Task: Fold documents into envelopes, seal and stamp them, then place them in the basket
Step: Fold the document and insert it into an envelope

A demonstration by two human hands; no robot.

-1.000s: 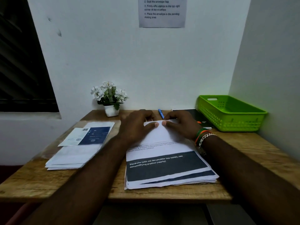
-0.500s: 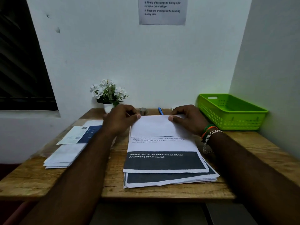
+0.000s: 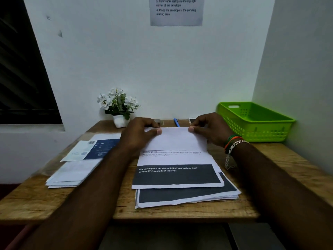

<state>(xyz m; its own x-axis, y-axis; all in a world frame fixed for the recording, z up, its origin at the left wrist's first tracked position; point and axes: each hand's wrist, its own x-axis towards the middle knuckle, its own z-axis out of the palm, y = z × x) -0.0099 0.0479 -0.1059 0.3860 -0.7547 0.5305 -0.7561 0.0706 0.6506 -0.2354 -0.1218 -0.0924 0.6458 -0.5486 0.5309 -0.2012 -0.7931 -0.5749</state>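
We see a bright green basket [image 3: 255,121] with a perforated grid wall at far right. The top sheet [image 3: 175,157] is white with a dark grey band bearing white lettering. Left, a white envelope pile [image 3: 72,173] carries a navy card. White flowers [image 3: 117,101], a blue pen [image 3: 176,122], a brown wood-grain desk [image 3: 180,212].

top document [image 3: 175,156] part-folded, seemingly empty green basket [image 3: 255,123]

Left hand [image 3: 139,134], right hand [image 3: 210,130] pinch folded document [image 3: 175,139] top edge; green basket [image 3: 255,121] right.
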